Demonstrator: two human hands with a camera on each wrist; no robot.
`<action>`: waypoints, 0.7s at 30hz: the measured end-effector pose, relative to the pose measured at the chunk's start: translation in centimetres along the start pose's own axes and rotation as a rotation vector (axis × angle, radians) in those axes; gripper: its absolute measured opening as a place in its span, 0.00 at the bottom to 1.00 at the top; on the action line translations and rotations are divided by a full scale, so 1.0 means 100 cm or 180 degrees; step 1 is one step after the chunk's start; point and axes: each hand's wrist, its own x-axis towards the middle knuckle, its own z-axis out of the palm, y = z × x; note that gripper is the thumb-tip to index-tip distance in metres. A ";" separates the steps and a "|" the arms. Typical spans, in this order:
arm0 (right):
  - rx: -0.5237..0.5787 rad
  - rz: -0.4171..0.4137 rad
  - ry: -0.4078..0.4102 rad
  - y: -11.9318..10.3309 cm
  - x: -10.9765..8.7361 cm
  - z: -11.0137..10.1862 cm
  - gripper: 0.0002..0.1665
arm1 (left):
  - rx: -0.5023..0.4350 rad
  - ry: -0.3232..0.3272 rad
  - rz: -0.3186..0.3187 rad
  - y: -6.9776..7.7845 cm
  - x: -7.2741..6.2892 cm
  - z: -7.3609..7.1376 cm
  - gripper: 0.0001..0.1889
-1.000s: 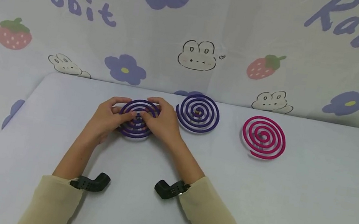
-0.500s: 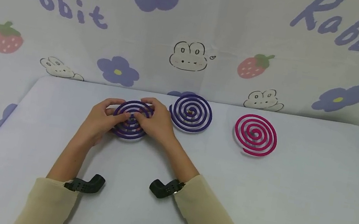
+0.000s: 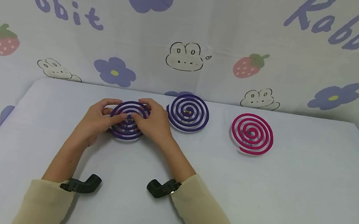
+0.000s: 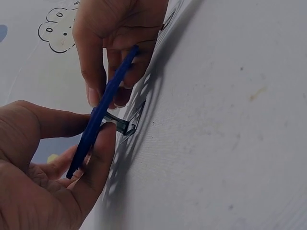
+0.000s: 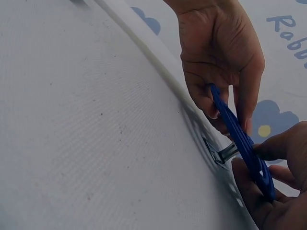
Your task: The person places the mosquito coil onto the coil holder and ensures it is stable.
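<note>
A dark purple mosquito coil [image 3: 126, 132] is held between both hands at the back left of the table. My left hand [image 3: 97, 118] pinches its left side, thumb on top near the centre and fingers underneath. From the right, my right hand [image 3: 156, 123] grips it the same way, its thumb also by the centre. Under the coil, the left wrist view shows a small metal stand [image 4: 123, 126] with its base on the table. The right wrist view shows the coil [image 5: 238, 134] edge-on above that stand, slightly tilted.
A second purple mosquito coil [image 3: 185, 128] lies just right of my right hand, near the table's back edge. Farther right is a pink mosquito coil [image 3: 249, 151]. Behind the white table [image 3: 284, 205] hangs a printed cloth [image 3: 227, 26] with rabbits, flowers and strawberries.
The head view has swung slightly, so everything appears farther left. Both hands keep their hold on the purple mosquito coil, nearly still relative to the table.
</note>
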 end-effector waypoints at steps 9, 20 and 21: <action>-0.0444 -0.0206 -0.0053 -0.001 -0.005 -0.004 0.30 | 0.0215 0.0065 0.0048 -0.001 -0.001 0.003 0.34; -0.1028 -0.0136 0.0055 -0.010 -0.013 -0.009 0.31 | 0.0466 0.0080 0.0141 -0.002 -0.004 0.004 0.34; -0.1035 -0.0161 0.0047 -0.011 -0.013 -0.011 0.31 | 0.0502 0.0099 0.0159 -0.002 -0.004 0.003 0.34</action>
